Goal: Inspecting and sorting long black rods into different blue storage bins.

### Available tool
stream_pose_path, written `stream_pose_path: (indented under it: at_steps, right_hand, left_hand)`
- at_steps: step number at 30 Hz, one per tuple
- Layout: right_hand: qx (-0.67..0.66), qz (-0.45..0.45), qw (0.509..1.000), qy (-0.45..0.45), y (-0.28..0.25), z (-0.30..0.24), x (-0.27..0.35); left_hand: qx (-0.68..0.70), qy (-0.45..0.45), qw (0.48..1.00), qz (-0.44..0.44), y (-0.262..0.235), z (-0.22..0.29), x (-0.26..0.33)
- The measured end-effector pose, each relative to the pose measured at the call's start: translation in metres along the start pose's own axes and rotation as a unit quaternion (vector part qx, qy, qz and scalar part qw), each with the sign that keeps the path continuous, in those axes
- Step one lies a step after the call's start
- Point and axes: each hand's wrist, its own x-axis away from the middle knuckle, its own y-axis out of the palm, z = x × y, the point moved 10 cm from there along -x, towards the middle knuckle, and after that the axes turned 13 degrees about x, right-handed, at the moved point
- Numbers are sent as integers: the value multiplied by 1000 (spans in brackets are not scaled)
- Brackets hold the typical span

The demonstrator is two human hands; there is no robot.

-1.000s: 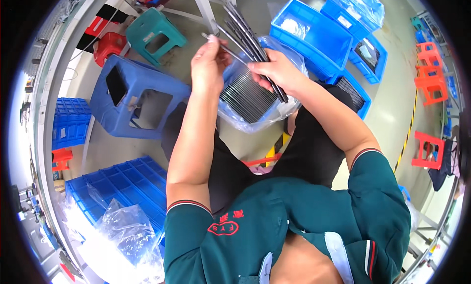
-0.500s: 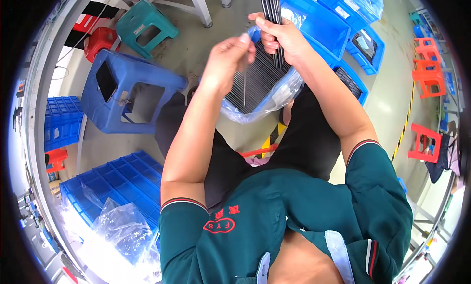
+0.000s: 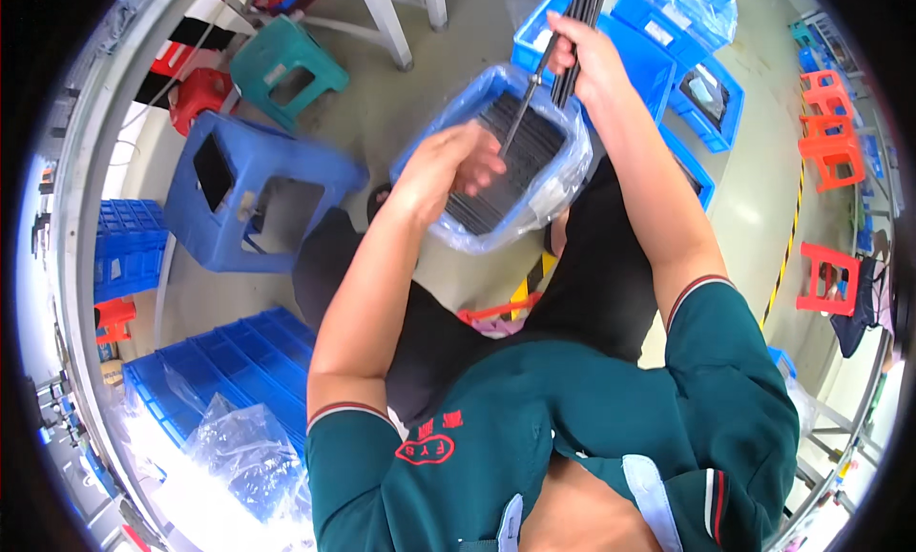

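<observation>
My right hand (image 3: 587, 61) is closed round a bundle of slim dark rods (image 3: 579, 22) above the far right side of a lined bin. One more dark rod (image 3: 527, 102) slants down from its fingers, thinner toward the lower end. That end comes close to the fingertips of my left hand (image 3: 460, 163), whose bent fingers are smeared by motion; whether they touch the rod is unclear. Below both hands stands the blue bin (image 3: 417, 151), lined with clear plastic film (image 3: 563, 191). Inside it lie many similar dark rods (image 3: 487, 204) side by side.
Several blue bins (image 3: 652, 70) stand beyond my right hand, one holding dark parts (image 3: 706, 89). A blue stool (image 3: 191, 223) and a green stool (image 3: 272, 65) are at the left. Blue crates (image 3: 224, 361) with crumpled film (image 3: 248, 457) lie at the near left.
My right hand has shifted right and slightly away with the bundle. My left hand has dropped lower over the bin. One rod now slants apart from the bundle between the hands.
</observation>
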Motion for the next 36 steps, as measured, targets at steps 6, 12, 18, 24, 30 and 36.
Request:
stream_pose_path:
  at_steps: [6,12,18,24,30,36]
  right_hand:
    - [8,-27,998,63,32,33,28]
    - [5,-15,998,67,56,41,45]
    - [65,-55,995,48,80,52,60]
    - [101,-62,991,60,78,50,61]
    - [109,-39,991,61,73,56,56]
    - [67,78,994,41,21,42,12]
  left_hand:
    - [58,1,998,-20,21,3,0]
    - [181,19,983,-17,22,-9,-6]
    - [260,2,964,-51,20,-2,-15]
    - [217,5,976,22,10,-5,-18]
    - [168,29,985,23,6,-1,-20]
    - [43,-2,999,-4,27,-15,-2]
